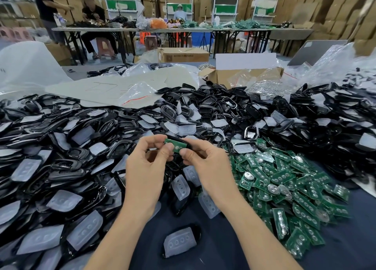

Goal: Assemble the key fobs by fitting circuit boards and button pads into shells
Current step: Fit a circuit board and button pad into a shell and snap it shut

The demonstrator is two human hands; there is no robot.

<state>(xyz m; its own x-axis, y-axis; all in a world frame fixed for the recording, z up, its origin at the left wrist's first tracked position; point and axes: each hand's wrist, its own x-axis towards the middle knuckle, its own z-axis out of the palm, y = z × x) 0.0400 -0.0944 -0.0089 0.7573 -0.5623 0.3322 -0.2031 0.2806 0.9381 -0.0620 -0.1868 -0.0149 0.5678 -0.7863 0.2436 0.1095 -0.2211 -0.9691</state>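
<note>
A green circuit board (176, 144) sits in a black shell (176, 138), held up between both hands above the table. My left hand (147, 164) grips its left end with thumb and curled fingers. My right hand (205, 162) pinches its right end, thumb on the board's face. Most of the shell is hidden behind the board and fingers. A black shell with a translucent button pad (179, 241) in it lies on the dark cloth in front of me.
Black shells (67, 164) and translucent pads are heaped to the left and across the back. A pile of green circuit boards (284, 190) lies to the right. Plastic bags and an open cardboard box (244, 76) sit behind. People work at far tables.
</note>
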